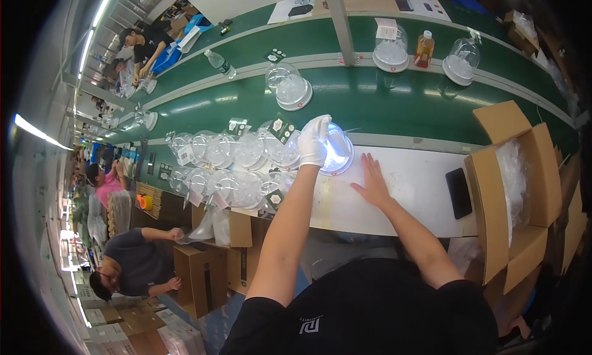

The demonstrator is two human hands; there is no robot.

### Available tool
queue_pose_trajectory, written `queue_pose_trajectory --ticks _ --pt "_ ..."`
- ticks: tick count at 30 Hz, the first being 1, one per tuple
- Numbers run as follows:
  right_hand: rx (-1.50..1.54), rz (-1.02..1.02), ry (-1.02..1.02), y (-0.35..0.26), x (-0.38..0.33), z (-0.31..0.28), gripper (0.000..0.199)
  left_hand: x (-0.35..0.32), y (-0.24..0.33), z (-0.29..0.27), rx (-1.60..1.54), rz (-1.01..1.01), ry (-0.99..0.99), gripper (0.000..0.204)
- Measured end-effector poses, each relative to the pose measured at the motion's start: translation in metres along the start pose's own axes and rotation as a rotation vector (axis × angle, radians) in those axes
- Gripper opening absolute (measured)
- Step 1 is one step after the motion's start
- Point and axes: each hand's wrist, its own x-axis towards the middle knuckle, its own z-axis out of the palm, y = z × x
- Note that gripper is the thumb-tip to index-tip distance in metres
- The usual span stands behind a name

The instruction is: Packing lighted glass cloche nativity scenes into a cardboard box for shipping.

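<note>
In a white glove, my left hand [313,143] is closed at the upper left side of a clear dome lamp [338,156]. The lamp glows bluish white and stands on a round white base on the white work surface [407,185]. My bare right hand [372,183] lies with fingers spread on that surface, just right of the lamp and apart from it. Left of my gloved hand, several unlit clear domes [250,151] on white bases are grouped in rows, some with dark green tags [282,128].
Beyond runs a green conveyor belt [364,102] carrying another dome [293,93]. A phone [458,193] lies at right, beside an open carton [493,213] with plastic wrap. Farther back stands a bottle of amber liquid [424,49]. A co-worker [139,262] handles a carton at left.
</note>
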Motion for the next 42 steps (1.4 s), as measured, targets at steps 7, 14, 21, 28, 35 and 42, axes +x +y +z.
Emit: queue_pose_trajectory --ticks 7,14,21,28,35,42 --pt "-0.161 0.194 0.165 0.031 -0.113 -0.065 0.080 -0.003 0.024 -0.035 -0.170 -0.063 -0.145 0.028" --pt "-0.365 0.215 0.091 0.042 -0.135 -0.067 0.075 -0.029 0.046 -0.042 0.359 0.250 -0.195 0.068" --pt "-0.354 0.221 0.119 0.043 -0.139 -0.068 0.072 0.001 0.057 -0.038 0.550 0.293 -0.393 0.079" --pt "-0.352 0.229 0.105 0.044 -0.140 -0.069 0.070 0.008 0.051 -0.023 0.530 0.443 -0.240 0.027" --pt "-0.370 0.229 0.078 0.045 -0.139 -0.070 0.068 -0.023 0.079 -0.019 0.823 0.495 -0.429 0.073" --pt "-0.363 0.260 0.062 0.049 -0.142 -0.070 0.068 0.028 0.134 -0.016 0.678 0.504 -0.623 0.089"
